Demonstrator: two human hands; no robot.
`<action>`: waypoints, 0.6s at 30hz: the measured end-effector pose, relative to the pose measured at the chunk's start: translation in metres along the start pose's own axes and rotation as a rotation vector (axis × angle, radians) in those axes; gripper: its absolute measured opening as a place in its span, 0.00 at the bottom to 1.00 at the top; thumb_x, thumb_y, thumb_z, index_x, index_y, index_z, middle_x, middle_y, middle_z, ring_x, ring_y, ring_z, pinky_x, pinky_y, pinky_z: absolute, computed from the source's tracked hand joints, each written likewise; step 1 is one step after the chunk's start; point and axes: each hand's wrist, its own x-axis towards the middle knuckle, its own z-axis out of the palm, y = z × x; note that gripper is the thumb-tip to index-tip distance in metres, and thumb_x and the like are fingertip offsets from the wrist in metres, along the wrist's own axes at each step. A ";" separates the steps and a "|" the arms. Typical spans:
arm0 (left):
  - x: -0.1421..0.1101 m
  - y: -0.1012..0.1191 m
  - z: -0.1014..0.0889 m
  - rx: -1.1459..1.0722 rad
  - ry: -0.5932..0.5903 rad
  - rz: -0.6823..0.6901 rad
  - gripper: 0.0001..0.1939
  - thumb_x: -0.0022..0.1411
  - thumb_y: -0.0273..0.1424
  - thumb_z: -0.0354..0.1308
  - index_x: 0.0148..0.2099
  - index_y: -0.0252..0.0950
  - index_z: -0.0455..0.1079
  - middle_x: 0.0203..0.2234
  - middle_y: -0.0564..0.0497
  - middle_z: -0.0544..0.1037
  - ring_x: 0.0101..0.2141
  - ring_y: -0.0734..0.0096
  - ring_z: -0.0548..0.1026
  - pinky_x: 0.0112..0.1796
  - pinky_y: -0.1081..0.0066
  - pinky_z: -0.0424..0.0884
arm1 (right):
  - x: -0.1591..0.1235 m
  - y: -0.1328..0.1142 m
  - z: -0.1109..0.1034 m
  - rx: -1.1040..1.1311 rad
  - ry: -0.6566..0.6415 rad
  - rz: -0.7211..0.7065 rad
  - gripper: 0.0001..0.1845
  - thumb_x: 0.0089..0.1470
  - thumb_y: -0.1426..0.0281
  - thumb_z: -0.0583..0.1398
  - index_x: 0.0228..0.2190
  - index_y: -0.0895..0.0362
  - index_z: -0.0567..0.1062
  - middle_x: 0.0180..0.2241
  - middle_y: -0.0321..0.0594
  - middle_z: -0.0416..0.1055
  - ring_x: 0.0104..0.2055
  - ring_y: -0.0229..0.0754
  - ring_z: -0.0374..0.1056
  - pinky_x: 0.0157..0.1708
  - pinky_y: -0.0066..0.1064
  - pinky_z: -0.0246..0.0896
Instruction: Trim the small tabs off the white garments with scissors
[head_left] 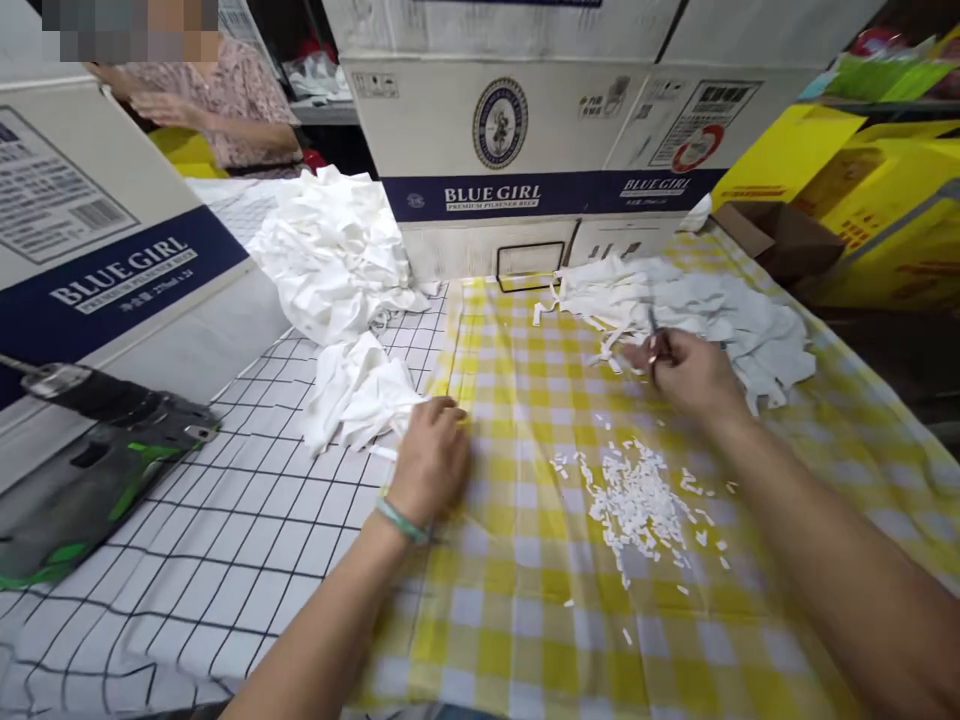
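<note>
My left hand [429, 460], with a green band at the wrist, is at the right edge of a small heap of white cloth pieces [360, 390]. Its fingers are curled and slightly blurred; whatever they hold is hidden. In my right hand [694, 375] is a small pair of scissors [652, 330], blades pointing away from me. Right beside that hand lies a spread pile of white cloth pieces [720, 310] with narrow strips at its near left end. Small white clippings [641, 500] are scattered on the yellow checked cloth [517, 600] between my arms.
A larger white cloth heap [337, 250] stands at the back left. Beer cartons [495, 130] wall off the far side, with another carton [120, 260] on the left. A power drill [97, 460] lies at the left edge. Behind the table is another person [240, 100]; yellow bags [892, 210] stand right.
</note>
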 end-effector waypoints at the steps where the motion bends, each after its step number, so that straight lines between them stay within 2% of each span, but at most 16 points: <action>1: -0.011 -0.015 -0.006 0.043 0.051 -0.068 0.09 0.61 0.22 0.52 0.43 0.35 0.69 0.43 0.40 0.71 0.46 0.53 0.70 0.48 0.51 0.69 | -0.011 -0.006 0.019 0.041 -0.096 0.018 0.19 0.48 0.53 0.65 0.25 0.55 0.69 0.24 0.38 0.70 0.26 0.41 0.63 0.28 0.33 0.57; 3: -0.018 -0.043 -0.018 0.110 0.119 -0.173 0.11 0.61 0.22 0.50 0.45 0.35 0.68 0.44 0.39 0.69 0.47 0.51 0.68 0.49 0.49 0.66 | -0.028 -0.029 0.062 0.217 -0.265 0.035 0.18 0.44 0.57 0.68 0.28 0.55 0.69 0.27 0.36 0.72 0.27 0.39 0.64 0.28 0.31 0.58; 5: -0.011 -0.065 -0.025 0.147 0.121 -0.228 0.11 0.60 0.24 0.52 0.46 0.35 0.67 0.42 0.40 0.69 0.46 0.50 0.67 0.48 0.49 0.65 | -0.038 -0.059 0.104 0.436 -0.423 0.026 0.17 0.43 0.62 0.68 0.32 0.55 0.69 0.32 0.36 0.73 0.30 0.38 0.66 0.32 0.31 0.62; 6: -0.007 -0.072 -0.028 0.157 0.108 -0.243 0.10 0.59 0.24 0.53 0.44 0.35 0.68 0.39 0.41 0.70 0.45 0.50 0.68 0.47 0.50 0.65 | -0.042 -0.075 0.124 0.525 -0.483 0.039 0.17 0.42 0.65 0.68 0.32 0.54 0.68 0.34 0.35 0.73 0.32 0.37 0.67 0.34 0.31 0.64; 8: 0.000 -0.074 -0.035 0.167 0.084 -0.259 0.05 0.58 0.26 0.55 0.39 0.36 0.68 0.34 0.44 0.71 0.41 0.51 0.68 0.45 0.51 0.65 | -0.048 -0.102 0.154 0.590 -0.517 0.047 0.17 0.42 0.67 0.67 0.33 0.54 0.66 0.34 0.34 0.71 0.35 0.37 0.68 0.37 0.31 0.65; 9: -0.001 -0.069 -0.039 0.168 0.083 -0.261 0.02 0.59 0.27 0.55 0.36 0.37 0.68 0.32 0.44 0.71 0.40 0.52 0.68 0.44 0.51 0.65 | -0.051 -0.113 0.164 0.603 -0.519 0.049 0.18 0.42 0.68 0.67 0.33 0.54 0.66 0.35 0.34 0.71 0.36 0.37 0.68 0.37 0.31 0.66; 12: -0.021 -0.035 -0.054 0.100 0.116 -0.237 0.04 0.64 0.29 0.51 0.34 0.38 0.64 0.32 0.46 0.71 0.38 0.59 0.70 0.42 0.58 0.67 | -0.062 -0.130 0.178 0.680 -0.537 0.043 0.19 0.41 0.67 0.67 0.35 0.53 0.65 0.36 0.34 0.69 0.35 0.36 0.67 0.36 0.30 0.66; 14: -0.041 -0.009 -0.061 -0.140 0.132 -0.242 0.04 0.67 0.30 0.49 0.38 0.38 0.63 0.31 0.49 0.70 0.34 0.66 0.71 0.37 0.65 0.69 | -0.068 -0.134 0.182 0.712 -0.545 0.021 0.19 0.41 0.69 0.67 0.35 0.53 0.65 0.36 0.34 0.69 0.34 0.35 0.67 0.34 0.28 0.66; 15: -0.049 0.001 -0.063 -0.283 0.095 -0.262 0.04 0.68 0.30 0.48 0.39 0.39 0.63 0.31 0.51 0.70 0.33 0.68 0.71 0.35 0.68 0.69 | -0.069 -0.135 0.185 0.701 -0.525 0.011 0.18 0.41 0.70 0.66 0.34 0.53 0.65 0.36 0.33 0.69 0.34 0.35 0.67 0.34 0.28 0.66; 17: -0.059 0.009 -0.063 -0.437 0.047 -0.324 0.04 0.68 0.31 0.50 0.39 0.38 0.64 0.30 0.52 0.70 0.31 0.70 0.71 0.34 0.70 0.68 | -0.067 -0.137 0.194 0.639 -0.441 0.007 0.15 0.44 0.72 0.64 0.34 0.53 0.64 0.36 0.34 0.69 0.34 0.36 0.66 0.35 0.29 0.65; 18: -0.059 0.007 -0.061 -0.433 0.039 -0.358 0.04 0.66 0.31 0.52 0.37 0.38 0.65 0.29 0.52 0.70 0.31 0.69 0.70 0.34 0.69 0.68 | -0.064 -0.139 0.201 0.608 -0.398 0.012 0.14 0.45 0.73 0.63 0.33 0.53 0.64 0.35 0.33 0.69 0.33 0.36 0.65 0.37 0.30 0.64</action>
